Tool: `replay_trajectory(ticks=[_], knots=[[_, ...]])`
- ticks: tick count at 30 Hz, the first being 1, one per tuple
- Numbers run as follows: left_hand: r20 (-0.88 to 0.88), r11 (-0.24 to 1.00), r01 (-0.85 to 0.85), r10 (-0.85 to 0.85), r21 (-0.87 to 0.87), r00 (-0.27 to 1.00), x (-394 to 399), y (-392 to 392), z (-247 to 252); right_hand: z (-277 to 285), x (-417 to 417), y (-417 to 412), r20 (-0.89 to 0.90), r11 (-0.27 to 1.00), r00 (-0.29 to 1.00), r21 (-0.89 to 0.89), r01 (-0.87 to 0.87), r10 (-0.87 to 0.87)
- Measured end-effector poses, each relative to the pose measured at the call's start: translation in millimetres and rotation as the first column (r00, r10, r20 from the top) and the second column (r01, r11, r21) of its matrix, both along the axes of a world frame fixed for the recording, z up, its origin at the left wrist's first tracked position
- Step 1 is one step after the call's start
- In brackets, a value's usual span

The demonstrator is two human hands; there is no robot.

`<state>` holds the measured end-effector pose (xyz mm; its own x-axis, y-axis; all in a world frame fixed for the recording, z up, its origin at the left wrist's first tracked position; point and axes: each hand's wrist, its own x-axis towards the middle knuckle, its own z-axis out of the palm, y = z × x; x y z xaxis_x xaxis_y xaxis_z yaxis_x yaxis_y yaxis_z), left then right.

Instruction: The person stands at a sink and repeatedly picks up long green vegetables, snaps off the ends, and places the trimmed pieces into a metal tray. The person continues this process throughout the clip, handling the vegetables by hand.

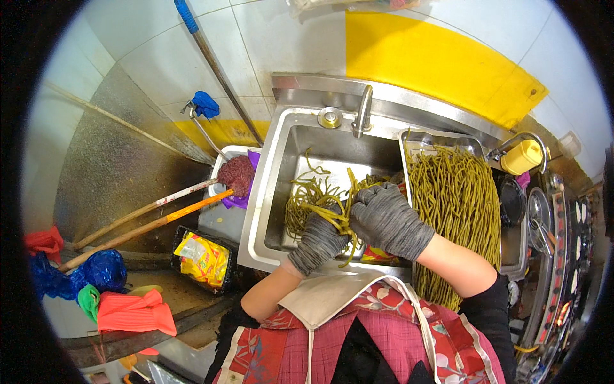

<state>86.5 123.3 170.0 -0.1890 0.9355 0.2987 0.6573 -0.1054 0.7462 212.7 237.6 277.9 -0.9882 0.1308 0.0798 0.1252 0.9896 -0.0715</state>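
Note:
Over the near part of a steel sink (348,144), my left hand (319,240) in a grey knit glove is closed around long green beans (331,214). My right hand (383,216), gloved alike, grips the upper part of beans beside it; its fingertips are partly hidden. More loose beans (304,204) lie tangled in the basin at the left, and others show behind my right hand. To the right, a metal tray (407,180) holds a thick layer of long beans (453,206) laid side by side.
A faucet (363,113) rises behind the basin. A yellow bottle (522,157) stands by a second tap at the right. Wooden-handled tools (148,229) lean into a white tub (216,177) at the left. Below are a yellow packet (204,259) and red rubber gloves (136,312).

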Motion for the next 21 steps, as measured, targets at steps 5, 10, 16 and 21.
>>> replay_trajectory(ticks=[5,10,16,21], knots=[[0.232,0.994,0.049,-0.024,-0.100,0.972,-0.7,-3.3,6.0,-2.6,3.3,6.3,-0.112,0.999,0.993,-0.028,-0.026,0.022],[-0.183,0.994,0.087,-0.073,0.070,0.981,-7.3,-7.6,-6.8,8.2,1.8,-1.9,-0.098,1.000,0.995,0.010,-0.027,0.028],[-0.050,0.968,0.240,-0.244,-0.080,0.968,-10.1,-12.9,1.0,42.9,9.7,6.6,-0.157,0.996,0.987,-0.080,-0.045,0.032],[-0.475,0.993,0.113,-0.089,0.023,0.876,-11.3,-9.4,-22.3,71.4,30.6,29.3,-0.212,0.997,0.974,-0.052,0.066,-0.075]])
